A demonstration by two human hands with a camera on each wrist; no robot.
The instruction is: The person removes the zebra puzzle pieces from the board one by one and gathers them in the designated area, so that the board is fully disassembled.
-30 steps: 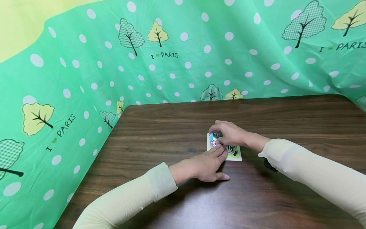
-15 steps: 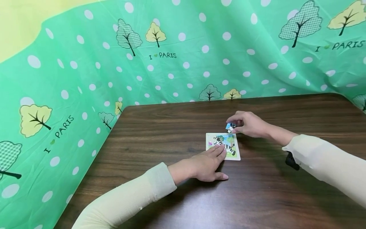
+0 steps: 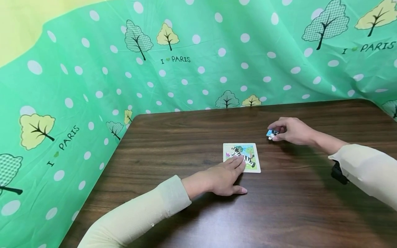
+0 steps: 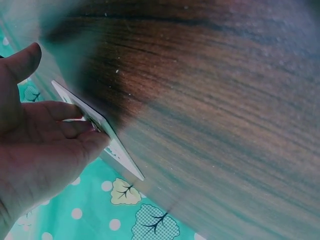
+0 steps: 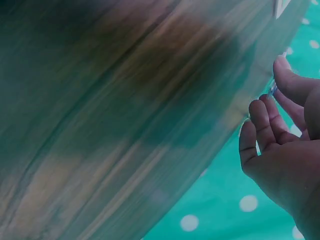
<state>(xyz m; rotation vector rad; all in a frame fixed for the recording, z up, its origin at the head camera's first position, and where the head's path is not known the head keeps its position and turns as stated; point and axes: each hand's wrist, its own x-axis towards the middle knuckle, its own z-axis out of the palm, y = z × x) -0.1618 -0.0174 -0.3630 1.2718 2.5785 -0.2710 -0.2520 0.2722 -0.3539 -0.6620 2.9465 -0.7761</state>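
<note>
Pinching a small, flat, blue, black and white puzzle piece between thumb and fingers, your right hand holds it beyond and to the right of the square, white-edged zebra puzzle board, apart from it. Whether the piece touches the dark brown wood-grain table, you can't tell from these views. Your left hand rests over the board's near left part, fingers extended and gripping nothing, thumb out to the side. With so little to hold on to, the piece could slip or flip if your pinch loosens or twists. The board could skid should your left hand push sideways rather than straight down.
</note>
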